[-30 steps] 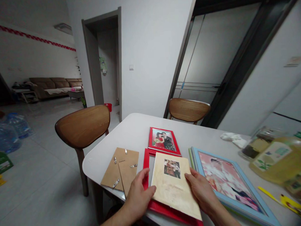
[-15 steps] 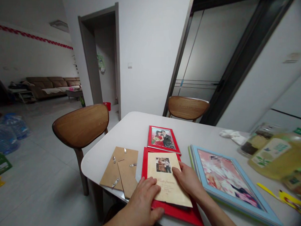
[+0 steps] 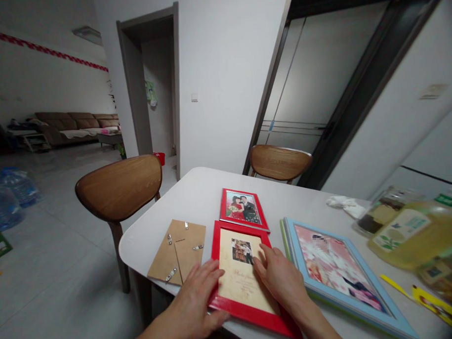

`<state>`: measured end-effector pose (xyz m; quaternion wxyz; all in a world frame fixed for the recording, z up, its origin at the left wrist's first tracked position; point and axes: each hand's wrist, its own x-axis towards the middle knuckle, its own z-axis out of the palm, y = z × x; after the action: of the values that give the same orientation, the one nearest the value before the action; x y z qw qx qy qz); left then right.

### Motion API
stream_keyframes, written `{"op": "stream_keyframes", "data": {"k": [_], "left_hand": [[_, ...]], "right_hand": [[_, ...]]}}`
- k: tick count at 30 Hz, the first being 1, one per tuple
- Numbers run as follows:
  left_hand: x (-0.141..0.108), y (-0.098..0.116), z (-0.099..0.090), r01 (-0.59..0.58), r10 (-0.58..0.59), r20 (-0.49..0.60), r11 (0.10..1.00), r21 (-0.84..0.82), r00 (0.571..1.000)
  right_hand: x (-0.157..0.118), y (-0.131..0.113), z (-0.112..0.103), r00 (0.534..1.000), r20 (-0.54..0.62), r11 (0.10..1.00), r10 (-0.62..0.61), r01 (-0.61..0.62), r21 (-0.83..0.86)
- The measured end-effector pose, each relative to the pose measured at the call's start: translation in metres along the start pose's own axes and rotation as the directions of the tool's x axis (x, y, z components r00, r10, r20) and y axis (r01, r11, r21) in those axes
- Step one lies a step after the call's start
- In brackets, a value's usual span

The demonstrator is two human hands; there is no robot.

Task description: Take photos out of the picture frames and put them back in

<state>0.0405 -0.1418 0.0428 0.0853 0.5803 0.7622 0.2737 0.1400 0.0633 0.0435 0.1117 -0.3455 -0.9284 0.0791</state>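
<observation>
A red picture frame (image 3: pixel 215 249) lies face up near the table's front edge, with a cream paper insert (image 3: pixel 235 291) inside its border. The insert bears a small photo and faint print. My left hand (image 3: pixel 195 299) rests along the frame's left edge, fingers stretched out and thumb apart at the lower side. On the insert's right side, my right hand (image 3: pixel 279 276) lies with its fingers apart and slightly bent, hiding part of the right border. A second red frame (image 3: pixel 223 209) with a couple's photo touches the far end. Brown backing boards (image 3: pixel 184 245) with metal clips lie to the left.
Stacked frames, a light blue one (image 3: pixel 364 244) on top, lie at right. Beyond are a yellow cutter-like tool (image 3: pixel 434 300), a large bottle of yellowish liquid (image 3: pixel 395 238), a jar (image 3: pixel 374 218) and a white cloth (image 3: pixel 346 205). Wooden chairs (image 3: pixel 121 185) stand around the white table (image 3: pixel 150 236).
The cream insert, earlier lying over the red border, now sits within it. My left hand has shifted from the paper to the frame's left edge. My right hand stays on the insert.
</observation>
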Motion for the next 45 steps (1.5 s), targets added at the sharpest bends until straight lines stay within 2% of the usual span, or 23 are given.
{"op": "stream_keyframes", "data": {"k": [1,3,5,7,9,11,14,18,22,27,29,31,37,41,45], "left_hand": [[-0.007,-0.013,-0.006,0.026,-0.025,-0.025,0.999,0.029,0.999],[-0.023,-0.041,-0.017,0.149,-0.140,-0.079,0.982,0.116,0.987],[-0.036,-0.064,-0.022,0.240,-0.216,-0.133,0.950,0.199,0.967],[-0.047,-0.079,-0.021,0.245,-0.203,-0.184,0.938,0.246,0.962],[-0.054,-0.088,-0.018,0.208,-0.150,-0.228,0.943,0.259,0.962],[-0.058,-0.093,-0.015,0.175,-0.106,-0.272,0.953,0.246,0.956],[-0.060,-0.100,-0.018,0.141,-0.075,-0.317,0.971,0.191,0.946],[-0.051,-0.091,-0.028,0.087,-0.047,-0.318,0.990,0.115,0.947],[-0.026,-0.052,-0.028,0.012,0.013,-0.308,0.997,0.081,0.951],[0.010,0.002,-0.006,-0.101,0.103,-0.111,0.995,0.022,0.988],[0.021,0.014,0.006,-0.129,0.129,-0.067,0.992,-0.005,0.989],[0.029,0.019,0.014,-0.130,0.129,-0.043,0.991,-0.022,0.991],[0.036,0.017,0.024,-0.111,0.110,-0.024,0.994,-0.026,0.994],[0.031,0.015,0.021,-0.079,0.079,-0.028,0.997,-0.022,0.996],[0.026,0.012,0.017,-0.073,0.074,0.022,0.996,-0.050,0.997]], "right_hand": [[-0.003,-0.005,-0.001,0.999,-0.009,0.998,-0.035,0.035,0.053],[-0.012,-0.023,-0.002,0.988,-0.016,0.974,-0.153,0.154,0.169],[-0.021,-0.049,-0.001,0.954,-0.017,0.921,-0.299,0.294,0.255],[-0.030,-0.079,0.003,0.911,-0.020,0.873,-0.412,0.401,0.276],[-0.036,-0.106,0.010,0.883,-0.016,0.851,-0.469,0.457,0.259],[-0.040,-0.123,0.019,0.878,-0.012,0.850,-0.478,0.467,0.243],[-0.042,-0.132,0.027,0.889,-0.011,0.847,-0.457,0.439,0.302],[-0.042,-0.121,0.015,0.892,-0.082,0.784,-0.445,0.432,0.446],[-0.048,-0.081,-0.010,0.907,-0.137,0.788,-0.398,0.414,0.456],[-0.062,-0.005,-0.019,0.948,-0.150,0.874,-0.281,0.317,0.368],[-0.066,0.017,-0.015,0.959,-0.136,0.901,-0.248,0.280,0.331],[-0.068,0.030,-0.010,0.965,-0.119,0.918,-0.233,0.258,0.301],[-0.063,0.031,0.007,0.953,-0.127,0.932,-0.273,0.295,0.211],[-0.061,0.028,0.014,0.925,-0.182,0.914,-0.334,0.365,0.178],[-0.061,0.025,0.016,0.901,-0.232,0.898,-0.366,0.407,0.166]]}}
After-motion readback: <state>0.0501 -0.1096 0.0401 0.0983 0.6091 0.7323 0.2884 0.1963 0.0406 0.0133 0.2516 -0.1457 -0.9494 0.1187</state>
